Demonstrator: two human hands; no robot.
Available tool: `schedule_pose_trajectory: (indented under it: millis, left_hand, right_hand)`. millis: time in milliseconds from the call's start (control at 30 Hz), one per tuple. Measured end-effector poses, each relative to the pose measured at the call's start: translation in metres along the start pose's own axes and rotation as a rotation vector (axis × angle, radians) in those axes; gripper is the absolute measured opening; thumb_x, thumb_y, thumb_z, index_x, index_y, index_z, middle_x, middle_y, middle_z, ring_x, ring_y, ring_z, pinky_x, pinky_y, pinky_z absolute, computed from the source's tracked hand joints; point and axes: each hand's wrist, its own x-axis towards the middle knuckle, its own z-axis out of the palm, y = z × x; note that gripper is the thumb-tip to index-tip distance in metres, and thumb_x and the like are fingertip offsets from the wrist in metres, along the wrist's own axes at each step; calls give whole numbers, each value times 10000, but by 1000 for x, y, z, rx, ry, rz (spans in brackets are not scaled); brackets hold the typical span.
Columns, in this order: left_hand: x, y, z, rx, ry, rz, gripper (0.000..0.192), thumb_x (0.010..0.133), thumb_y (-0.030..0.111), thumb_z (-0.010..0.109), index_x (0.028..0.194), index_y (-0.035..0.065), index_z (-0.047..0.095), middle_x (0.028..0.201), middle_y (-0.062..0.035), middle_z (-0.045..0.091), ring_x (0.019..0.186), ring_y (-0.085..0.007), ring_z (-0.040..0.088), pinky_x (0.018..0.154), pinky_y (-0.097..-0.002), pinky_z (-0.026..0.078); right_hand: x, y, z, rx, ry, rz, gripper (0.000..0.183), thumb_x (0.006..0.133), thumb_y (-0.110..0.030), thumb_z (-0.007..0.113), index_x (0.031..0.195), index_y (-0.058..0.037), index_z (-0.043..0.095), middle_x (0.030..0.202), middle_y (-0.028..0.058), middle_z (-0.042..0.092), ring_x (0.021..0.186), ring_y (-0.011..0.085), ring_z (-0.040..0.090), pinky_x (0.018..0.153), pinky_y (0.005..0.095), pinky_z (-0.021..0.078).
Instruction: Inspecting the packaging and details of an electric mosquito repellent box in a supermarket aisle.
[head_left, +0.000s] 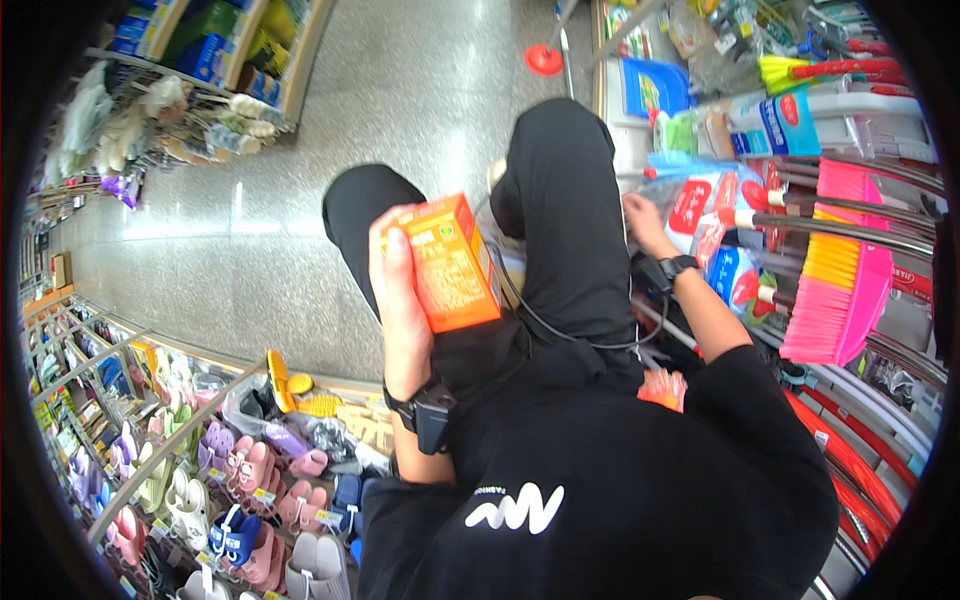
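My left hand (394, 289) grips an orange cardboard box (452, 266) in front of my bent knees, with the thumb across its printed face. The box is held tilted, and small writing covers that face. To the right, my right hand (645, 221) hangs beside my right knee (566, 165), close to plastic-wrapped goods (690, 202) on the rack. Blur hides whether its fingers touch anything. A grey cable (555, 330) loops between the black devices strapped to my wrists.
Brooms, including a pink and yellow one (836, 262), crowd the right side with their metal handles. A blue dustpan (654, 86) and a red plunger (544, 60) are farther ahead. Slippers (251, 465) fill racks at lower left. Fluffy dusters (169, 112) hang at upper left above the speckled floor (247, 262).
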Motion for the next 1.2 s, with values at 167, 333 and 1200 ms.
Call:
schedule_pose_trajectory:
  millis: [167, 333, 1200]
  left_hand:
    - [-3, -12, -14, -50, 67, 47, 371, 985, 367, 487, 1158, 39, 499, 1019, -56, 564, 923, -112, 548, 836, -271, 456]
    - [39, -3, -2, 10, 228, 274, 391, 1030, 398, 351, 1059, 35, 493, 964, -49, 541, 867, -120, 523, 824, -273, 432]
    - [49, -70, -37, 183, -77, -145, 512, 982, 455, 459, 1263, 35, 539, 1090, -68, 632, 894, -121, 618, 682, -269, 526]
  right_hand:
    - [24, -155, -46, 280, 173, -175, 258, 963, -292, 485, 1033, -90, 630, 860, 29, 648, 670, 88, 579, 489, 213, 431]
    - [-10, -302, 24, 307, -182, -524, 388, 980, -370, 436, 1151, -50, 575, 970, 75, 626, 820, 148, 612, 626, 270, 521]
    - [-27, -196, 188, 858, -472, -62, 541, 988, -519, 379, 1106, -49, 619, 1077, 71, 646, 992, 126, 588, 881, 292, 435]
